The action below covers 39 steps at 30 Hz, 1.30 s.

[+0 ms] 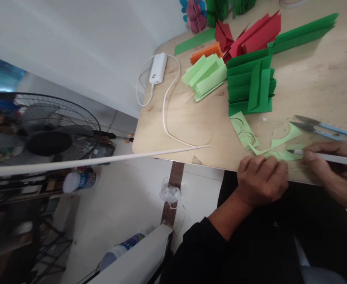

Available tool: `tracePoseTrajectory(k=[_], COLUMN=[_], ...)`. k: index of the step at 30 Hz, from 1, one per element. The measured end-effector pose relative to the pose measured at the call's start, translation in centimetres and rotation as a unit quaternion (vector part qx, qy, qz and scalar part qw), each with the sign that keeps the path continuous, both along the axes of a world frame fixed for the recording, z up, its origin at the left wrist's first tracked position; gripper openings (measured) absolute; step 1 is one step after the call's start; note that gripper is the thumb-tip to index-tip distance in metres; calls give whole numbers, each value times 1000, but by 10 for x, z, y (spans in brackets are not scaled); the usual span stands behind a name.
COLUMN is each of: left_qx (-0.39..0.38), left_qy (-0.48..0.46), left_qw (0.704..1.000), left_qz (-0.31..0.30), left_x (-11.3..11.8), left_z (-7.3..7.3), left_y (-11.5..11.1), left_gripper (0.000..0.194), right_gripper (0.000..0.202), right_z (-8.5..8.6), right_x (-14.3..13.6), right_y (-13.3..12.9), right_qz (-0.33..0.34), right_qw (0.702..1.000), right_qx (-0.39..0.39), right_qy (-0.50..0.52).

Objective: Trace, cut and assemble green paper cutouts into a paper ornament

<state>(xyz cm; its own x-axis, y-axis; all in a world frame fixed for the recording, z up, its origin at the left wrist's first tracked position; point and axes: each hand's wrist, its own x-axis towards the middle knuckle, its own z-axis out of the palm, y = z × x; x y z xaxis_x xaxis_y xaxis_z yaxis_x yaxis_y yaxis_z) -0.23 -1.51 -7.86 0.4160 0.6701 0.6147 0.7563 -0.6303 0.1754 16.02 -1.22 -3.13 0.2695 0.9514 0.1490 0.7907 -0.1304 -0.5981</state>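
Note:
My right hand (333, 169) is closed around a white pen (339, 159), its dark tip over a light green paper piece (282, 154) at the table's near edge. My left hand (262, 179) lies at that edge with curled fingers pressing on the same light green paper. A light green strip with drawn curved outlines (244, 132) lies just beyond the left hand. Scissors with blue handles (324, 128) rest beyond the right hand, blades pointing left, beside a curved paper offcut (288, 135).
Folded dark green (250, 85), red (257, 33), orange (205, 53) and light green papers (207, 75) lie farther back. A white power bank (158, 68) with a cable is on the table (149, 130). A fan (49, 138) stands at the left.

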Motion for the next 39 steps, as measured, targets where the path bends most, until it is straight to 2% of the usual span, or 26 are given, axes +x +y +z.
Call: tracePoseTrajectory(k=[12, 19, 26, 33, 39], left_qx=[19, -11, 28, 10, 39], left_qy=[-23, -1, -35, -19, -39], left_qw=[1000, 1000, 999, 1000, 998], left_qz=[0, -1, 0, -2, -8], left_x=[0, -1, 0, 0, -1], left_z=[1, -1, 2, 0, 0], left_y=[1, -1, 2, 0, 4], left_gripper=[22, 24, 22, 23, 22], right_gripper=[32, 35, 33, 34, 33], right_z=[-4, -3, -3, -3, -2], right_x=[0, 1, 1, -1, -1], right_y=[1, -1, 0, 1, 0], right_qz=[17, 2, 10, 12, 18], right_qw=[1000, 1000, 1000, 1000, 1000], right_qx=[18, 10, 5, 9, 20], right_qy=[6, -11, 9, 3, 7])
